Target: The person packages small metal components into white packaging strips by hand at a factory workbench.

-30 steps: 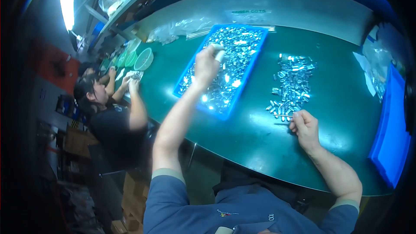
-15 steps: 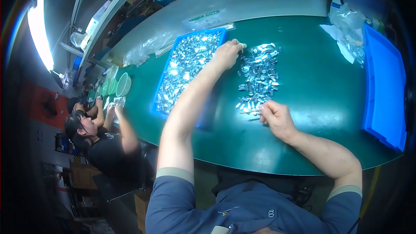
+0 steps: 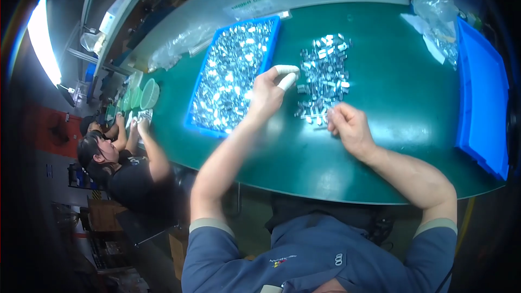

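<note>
Left hand (image 3: pixel 267 93) raised over the green desk (image 3: pixel 391 146), fingers (image 3: pixel 286 69) in white cots, narrowly pinched; whether holding a part, cannot tell. Just right of those fingers, a loose pile of small metal parts (image 3: pixel 323 74). Just left, a blue tray (image 3: pixel 233 78) heaped with shiny metal parts. Right hand (image 3: pixel 350 126) curled narrow at the pile's near edge. Far right, an empty blue bin (image 3: pixel 483 97).

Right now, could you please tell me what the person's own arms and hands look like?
Both forearms are bare below short blue-grey sleeves with pale cuffs. The left hand wears white cots on two fingers. The right hand appears uncovered.
</note>
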{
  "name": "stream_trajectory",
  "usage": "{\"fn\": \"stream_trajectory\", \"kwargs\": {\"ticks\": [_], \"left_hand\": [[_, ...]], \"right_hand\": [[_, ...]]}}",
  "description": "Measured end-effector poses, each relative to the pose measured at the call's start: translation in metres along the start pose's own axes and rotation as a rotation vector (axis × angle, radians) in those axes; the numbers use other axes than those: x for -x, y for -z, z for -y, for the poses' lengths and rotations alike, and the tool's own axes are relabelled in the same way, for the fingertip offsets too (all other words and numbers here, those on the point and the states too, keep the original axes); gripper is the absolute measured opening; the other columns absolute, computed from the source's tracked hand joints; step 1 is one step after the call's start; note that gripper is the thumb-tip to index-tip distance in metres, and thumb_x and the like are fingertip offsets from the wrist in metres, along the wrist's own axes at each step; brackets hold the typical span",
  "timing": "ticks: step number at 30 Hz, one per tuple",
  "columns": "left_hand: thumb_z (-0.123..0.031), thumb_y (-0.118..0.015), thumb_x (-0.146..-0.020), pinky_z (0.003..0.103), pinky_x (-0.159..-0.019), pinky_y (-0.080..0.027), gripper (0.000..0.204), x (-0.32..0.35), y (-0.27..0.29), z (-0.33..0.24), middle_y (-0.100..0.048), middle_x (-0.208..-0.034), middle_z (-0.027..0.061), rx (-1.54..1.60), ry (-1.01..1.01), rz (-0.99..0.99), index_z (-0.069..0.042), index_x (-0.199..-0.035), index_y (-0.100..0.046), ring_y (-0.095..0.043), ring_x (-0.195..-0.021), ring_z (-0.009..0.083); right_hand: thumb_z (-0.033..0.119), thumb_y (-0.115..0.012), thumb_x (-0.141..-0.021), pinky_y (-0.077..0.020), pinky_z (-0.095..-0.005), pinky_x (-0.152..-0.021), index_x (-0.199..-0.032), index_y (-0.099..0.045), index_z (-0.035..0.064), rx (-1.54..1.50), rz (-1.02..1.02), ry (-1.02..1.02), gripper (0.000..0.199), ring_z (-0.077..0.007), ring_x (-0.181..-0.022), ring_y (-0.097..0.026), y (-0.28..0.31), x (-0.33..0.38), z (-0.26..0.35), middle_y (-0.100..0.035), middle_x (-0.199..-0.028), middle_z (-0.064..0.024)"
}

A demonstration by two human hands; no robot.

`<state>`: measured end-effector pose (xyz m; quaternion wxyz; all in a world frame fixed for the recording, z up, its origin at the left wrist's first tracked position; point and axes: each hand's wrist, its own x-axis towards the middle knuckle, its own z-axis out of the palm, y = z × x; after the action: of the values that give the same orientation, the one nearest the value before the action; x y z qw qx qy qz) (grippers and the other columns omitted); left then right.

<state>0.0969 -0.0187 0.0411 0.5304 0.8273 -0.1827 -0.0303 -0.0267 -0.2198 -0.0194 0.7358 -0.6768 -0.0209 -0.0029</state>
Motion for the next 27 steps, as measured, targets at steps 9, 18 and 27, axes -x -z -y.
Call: {"fn": "stream_trajectory", "kwargs": {"ticks": [9,18,27], "left_hand": [[-0.01,-0.069,-0.097,0.027,-0.078,-0.057,0.017,0.073,-0.024,0.021,-0.073,-0.1,0.0112,0.651,0.175,-0.13,-0.002,-0.112,-0.066,-0.071,-0.086,0.0171],[-0.01,-0.069,-0.097,0.027,-0.078,-0.056,0.016,0.083,-0.055,0.045,-0.074,-0.103,0.007,0.892,0.133,-0.062,-0.004,-0.111,-0.066,-0.069,-0.091,0.0127],[-0.008,-0.069,-0.096,0.025,-0.077,-0.055,0.015,0.086,-0.045,0.032,-0.072,-0.098,0.0059,0.936,0.088,-0.062,-0.003,-0.109,-0.065,-0.068,-0.087,0.0105]], "right_hand": [[0.024,-0.055,-0.106,-0.0416,-0.0206,-0.057,-0.092,-0.065,0.0035,-0.02,-0.065,0.038,0.027,-0.0046,-0.065,-0.054,-0.011,-0.011,0.01,-0.063,-0.074,0.0002],[0.021,-0.055,-0.106,-0.0383,-0.0197,-0.052,-0.091,-0.061,0.0044,0.051,-0.102,-0.004,0.023,-0.0053,-0.06,-0.051,-0.001,0.004,-0.012,-0.061,-0.073,-0.0006],[0.028,-0.053,-0.107,-0.0345,-0.017,-0.048,-0.094,-0.061,0.0076,0.086,-0.138,0.023,0.025,-0.0027,-0.057,-0.047,0.001,-0.001,-0.013,-0.06,-0.075,0.0013]]}}
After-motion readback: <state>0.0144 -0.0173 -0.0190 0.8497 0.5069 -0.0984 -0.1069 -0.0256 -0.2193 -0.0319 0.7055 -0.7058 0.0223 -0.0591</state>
